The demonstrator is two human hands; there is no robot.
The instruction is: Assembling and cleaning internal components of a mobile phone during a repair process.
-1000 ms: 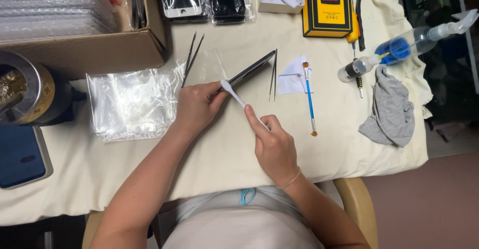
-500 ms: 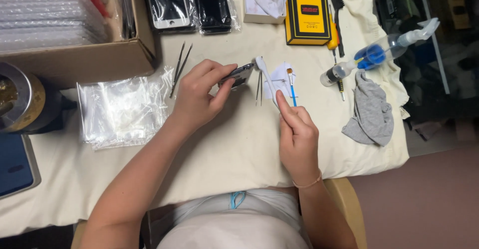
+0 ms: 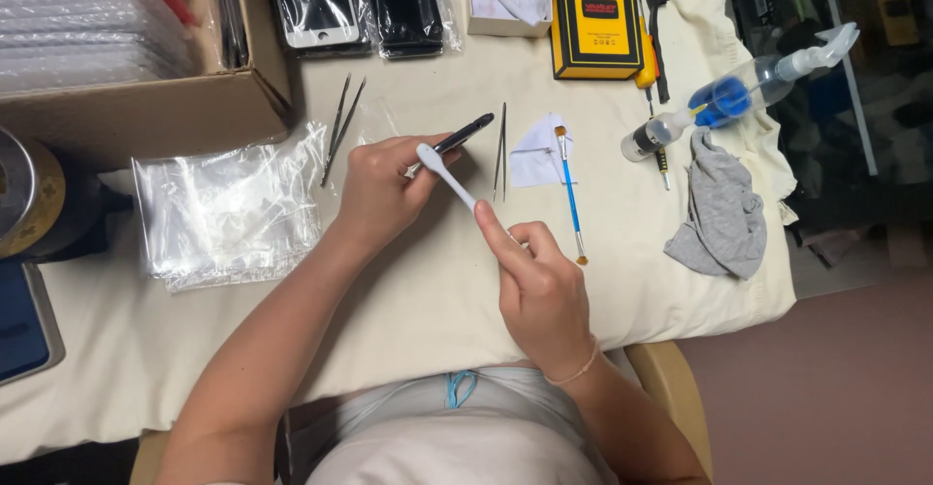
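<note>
Since half a second ago, right hand (image 3: 544, 291) dropped back, its fingers pinching the light, stiff white spudger (image 3: 447, 176); left hand (image 3: 384, 193) grips a thin, fragile dark phone part (image 3: 465, 135) edgewise.

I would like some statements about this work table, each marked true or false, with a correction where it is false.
1. The left hand holds a thin dark part. True.
2. The right hand holds a white tool. True.
3. The blue brush is in the right hand. False: it lies on the cloth-covered table, beside that hand.
4. The grey rag lies left of the plastic bags. False: it lies far to the right, below the spray bottle.
5. A yellow box lies at the far edge of the table. True.
</note>
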